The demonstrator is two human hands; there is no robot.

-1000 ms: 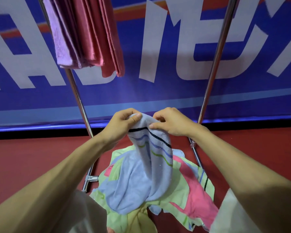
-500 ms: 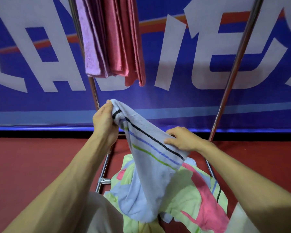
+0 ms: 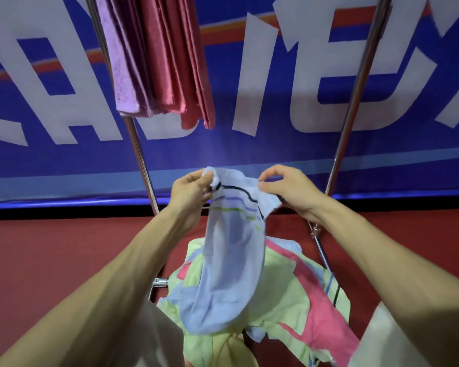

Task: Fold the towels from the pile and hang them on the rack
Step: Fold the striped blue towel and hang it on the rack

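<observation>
nearest the camera, two bare forearms reach forward. below and between them lies the pile of towels [image 3: 297, 300], pale green, pink and blue, crumpled at the foot of the rack, with red floor [image 3: 51, 255] to either side. a light blue towel [image 3: 231, 274] with dark, violet and green stripes hangs from both hands, its lower end resting on the pile. left hand [image 3: 190, 192]: fingers and thumb curled, gripping the towel's upper left corner. right hand [image 3: 289, 189]: thumb and fingertips pinching the upper edge just to the right, other fingers arched. the hands are near each other, at like height. behind them the rack [image 3: 141, 160] shows two slanted metal poles. folded towels [image 3: 164, 62], lilac and red, hang at its upper left. furthest back stands a blue banner [image 3: 302, 154] with white letters.
</observation>
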